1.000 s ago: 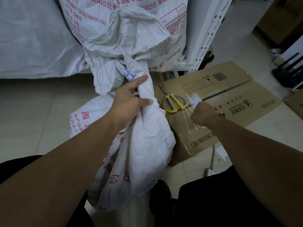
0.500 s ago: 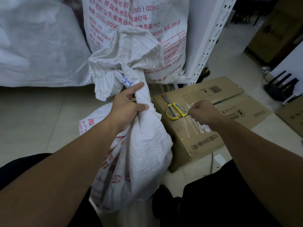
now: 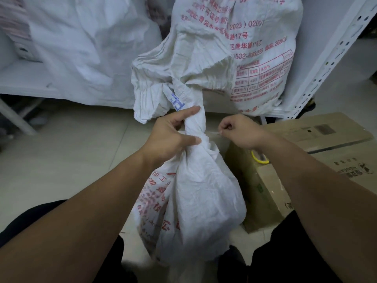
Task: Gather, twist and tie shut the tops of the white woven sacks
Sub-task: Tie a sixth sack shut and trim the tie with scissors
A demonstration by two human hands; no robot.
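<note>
Scissors (image 3: 259, 158) mostly hidden, right hand (image 3: 239, 130) pinching blurred tie

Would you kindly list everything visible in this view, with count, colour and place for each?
sack in hand: one, white with red print, centre, neck twisted
thin tie: one, pale, beside the twisted neck
printed sack: one, white and red, behind
plain sack: one, white, back left
cardboard box: one, brown, right
scissors: one, yellow handle showing, on the box
shelf upright: one, white, perforated, right
left hand: grips the neck
right hand: pinches the tie
</note>
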